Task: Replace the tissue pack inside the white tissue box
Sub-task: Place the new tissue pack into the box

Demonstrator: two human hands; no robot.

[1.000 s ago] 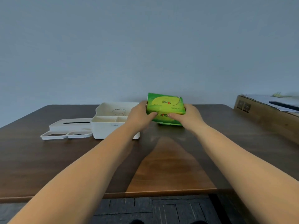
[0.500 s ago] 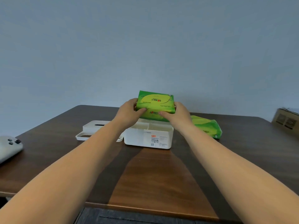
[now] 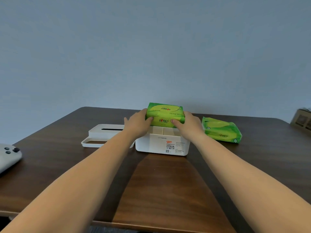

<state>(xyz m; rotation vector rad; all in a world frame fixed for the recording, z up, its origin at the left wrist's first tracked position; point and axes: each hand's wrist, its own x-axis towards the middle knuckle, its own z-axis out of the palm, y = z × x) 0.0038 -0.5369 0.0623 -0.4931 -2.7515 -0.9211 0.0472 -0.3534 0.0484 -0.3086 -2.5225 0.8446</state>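
A green tissue pack (image 3: 165,113) is held between both hands right over the open top of the white tissue box (image 3: 156,145). My left hand (image 3: 137,124) grips its left end and my right hand (image 3: 189,125) grips its right end. The pack's lower edge sits at the box's rim, above the inner dividers. The box's white lid (image 3: 104,133), with a dark slot, lies on the table to the left of the box. A second green tissue pack (image 3: 221,130) lies flat on the table to the right.
The dark wooden table (image 3: 159,185) carries a grey controller (image 3: 8,157) at the far left edge. A cardboard box (image 3: 302,120) shows at the far right. A plain wall stands behind the table.
The pack, carried by both hands, moved left from the table over the box and now sits lower, at the rim. The second pack came into view on the right.
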